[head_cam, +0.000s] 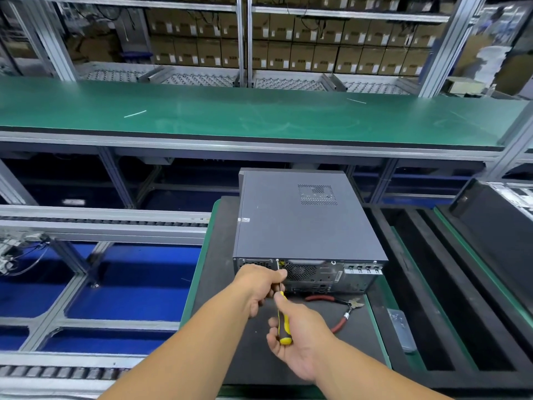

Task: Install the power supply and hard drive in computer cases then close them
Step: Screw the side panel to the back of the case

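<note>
A grey computer case point(300, 220) lies closed on a black mat point(219, 284), its rear panel facing me. A yellow and black screwdriver point(283, 321) points up at a screw near the top left of the rear panel. My right hand point(300, 336) grips its handle. My left hand point(261, 284) pinches the metal shaft just below the panel, steadying the tip.
Red-handled pliers point(337, 310) lie on the mat to the right of my hands. A small clear bag point(401, 327) lies on the green strip further right. Another black case point(496, 215) sits at far right. A long green bench point(259, 116) runs behind; roller conveyor rails point(101, 223) lie left.
</note>
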`<action>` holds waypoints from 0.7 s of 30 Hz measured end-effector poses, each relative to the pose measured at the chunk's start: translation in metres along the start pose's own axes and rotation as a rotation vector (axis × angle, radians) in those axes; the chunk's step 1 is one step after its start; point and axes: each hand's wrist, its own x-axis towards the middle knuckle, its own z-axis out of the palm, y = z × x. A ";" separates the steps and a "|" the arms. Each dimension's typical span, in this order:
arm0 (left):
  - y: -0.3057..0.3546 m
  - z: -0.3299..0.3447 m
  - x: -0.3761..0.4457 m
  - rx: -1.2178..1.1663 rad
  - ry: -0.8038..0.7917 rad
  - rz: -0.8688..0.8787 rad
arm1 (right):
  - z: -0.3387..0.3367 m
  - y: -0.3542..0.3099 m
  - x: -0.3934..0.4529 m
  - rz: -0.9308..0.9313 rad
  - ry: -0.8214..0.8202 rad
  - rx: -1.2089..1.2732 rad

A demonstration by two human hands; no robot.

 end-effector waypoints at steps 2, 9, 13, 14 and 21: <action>0.001 0.001 0.000 -0.005 0.027 -0.007 | 0.001 0.002 0.001 -0.040 0.006 -0.073; 0.000 0.000 -0.009 -0.089 -0.123 -0.078 | 0.005 0.003 -0.001 0.078 -0.077 0.126; 0.006 0.007 -0.010 0.053 -0.010 -0.013 | 0.002 0.001 -0.002 0.002 -0.038 -0.007; 0.006 0.009 -0.010 0.058 0.007 -0.009 | 0.001 0.001 -0.001 -0.035 -0.001 -0.086; -0.001 0.010 -0.013 -0.063 0.017 0.045 | 0.005 0.002 0.002 0.105 -0.099 0.212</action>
